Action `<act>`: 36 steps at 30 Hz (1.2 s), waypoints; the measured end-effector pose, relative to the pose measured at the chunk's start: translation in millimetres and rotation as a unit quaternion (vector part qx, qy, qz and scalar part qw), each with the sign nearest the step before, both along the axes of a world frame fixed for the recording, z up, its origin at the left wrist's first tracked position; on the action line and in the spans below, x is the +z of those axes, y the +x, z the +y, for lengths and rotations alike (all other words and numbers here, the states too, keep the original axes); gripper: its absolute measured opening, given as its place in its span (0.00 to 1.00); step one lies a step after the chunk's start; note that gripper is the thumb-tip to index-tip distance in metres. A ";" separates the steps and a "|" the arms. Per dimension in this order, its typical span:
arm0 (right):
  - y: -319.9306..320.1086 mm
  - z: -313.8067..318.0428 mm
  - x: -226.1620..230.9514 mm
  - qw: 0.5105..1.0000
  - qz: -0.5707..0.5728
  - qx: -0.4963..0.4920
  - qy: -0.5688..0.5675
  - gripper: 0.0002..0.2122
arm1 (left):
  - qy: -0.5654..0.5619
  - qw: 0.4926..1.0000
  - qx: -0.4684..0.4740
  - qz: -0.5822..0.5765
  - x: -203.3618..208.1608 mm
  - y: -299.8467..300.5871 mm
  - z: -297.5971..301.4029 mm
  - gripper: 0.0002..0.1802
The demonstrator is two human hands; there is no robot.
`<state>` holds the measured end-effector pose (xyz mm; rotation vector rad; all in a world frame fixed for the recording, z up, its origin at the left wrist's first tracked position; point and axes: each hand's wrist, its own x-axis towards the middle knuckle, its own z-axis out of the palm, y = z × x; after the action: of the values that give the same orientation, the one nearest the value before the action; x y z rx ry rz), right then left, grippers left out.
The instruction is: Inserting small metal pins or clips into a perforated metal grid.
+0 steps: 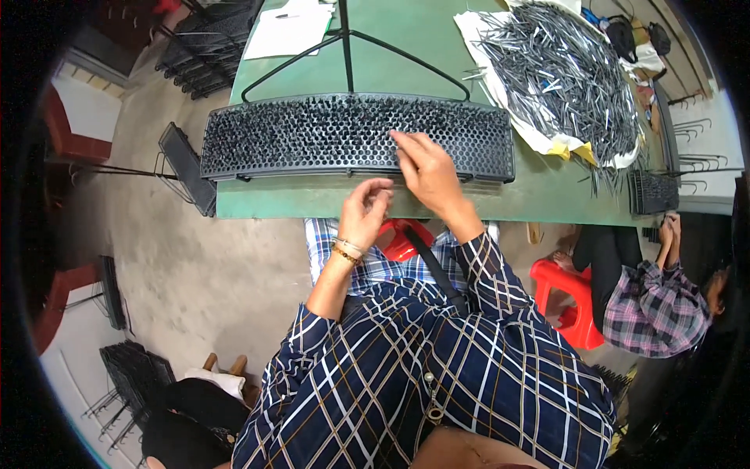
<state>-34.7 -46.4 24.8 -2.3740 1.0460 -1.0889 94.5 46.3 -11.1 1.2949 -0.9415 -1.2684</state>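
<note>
A long, dark, slightly bowed rack (258, 156) full of small round holes lies along the near edge of the green table. Slim dark pieces stand up in many of its holes, more densely at the left and middle than at the right end. My right hand (428, 173) is over the front right part of the rack, fingers together and fingertips at the holes; anything between them is too small to tell. Just in front of the table edge is my left hand (366, 213), its fingers curled toward the thumb. Whatever it may hold is hidden.
A big heap of slim grey metallic pieces (558, 78) lies on white and yellow sacking at the right. Black rods (348, 59) rise behind the rack. White papers (289, 31) with a pen lie far left. A co-worker (656, 309) sits at right near a red stool (566, 293).
</note>
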 end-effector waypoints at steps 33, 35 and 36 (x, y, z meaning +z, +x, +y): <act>-238.0 -18.1 -60.9 0.909 -0.176 -0.369 0.080 0.07 | -0.195 0.716 -0.196 -0.642 57.1 -169.9 -389.9 0.39; -234.2 -20.1 -57.7 0.912 -0.174 -0.363 0.078 0.07 | -0.107 0.737 -0.176 -0.644 52.2 -173.9 -428.0 0.60; -235.2 -20.1 -62.1 0.912 -0.162 -0.369 0.078 0.07 | -0.106 0.735 -0.183 -0.644 47.1 -184.0 -440.4 0.60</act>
<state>-269.8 -66.5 -37.2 -1.5924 1.8719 -1.4929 -89.5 -394.1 36.0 1.8161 -2.3191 -0.2818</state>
